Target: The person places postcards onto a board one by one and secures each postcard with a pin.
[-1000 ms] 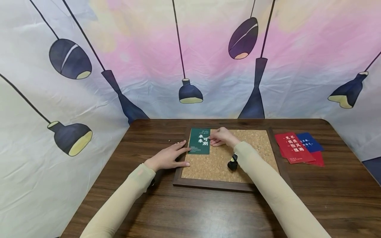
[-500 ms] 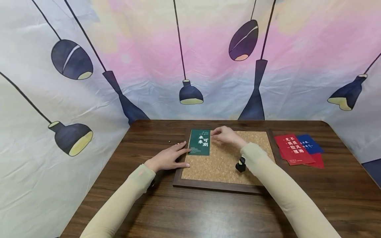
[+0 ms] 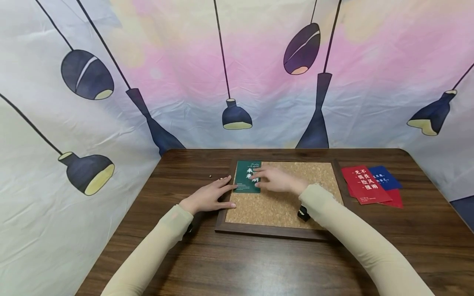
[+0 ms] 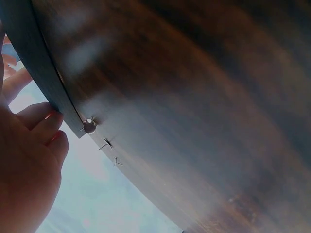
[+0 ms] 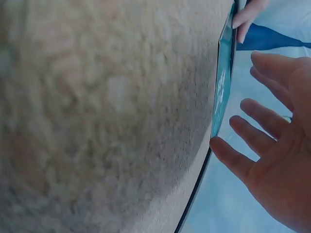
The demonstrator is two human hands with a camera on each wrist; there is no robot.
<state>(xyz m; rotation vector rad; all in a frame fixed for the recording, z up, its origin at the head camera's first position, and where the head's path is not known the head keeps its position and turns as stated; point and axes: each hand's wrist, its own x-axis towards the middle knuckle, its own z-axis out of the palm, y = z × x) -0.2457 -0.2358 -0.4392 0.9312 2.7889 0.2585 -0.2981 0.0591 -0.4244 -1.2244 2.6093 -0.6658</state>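
Observation:
A green postcard-like card with white characters lies at the upper left of a framed corkboard. My left hand rests at the board's left frame with its fingers spread, one fingertip reaching the card's left edge. Over the card's right half my right hand extends its fingers, partly covering the characters. In the right wrist view those fingers are loosely spread and hold nothing, the fingertips close to the green card. The left wrist view has the left hand against the dark frame.
Small metal pins lie on the dark wooden table, just beyond the frame's corner. To the right of the board are overlapping red cards and a blue card. A patterned cloth hangs behind the table.
My right hand's fingers, gathered at the card's right edge before, first drew slightly right, then spread and moved left over the card. The left hand and the card stay in place.

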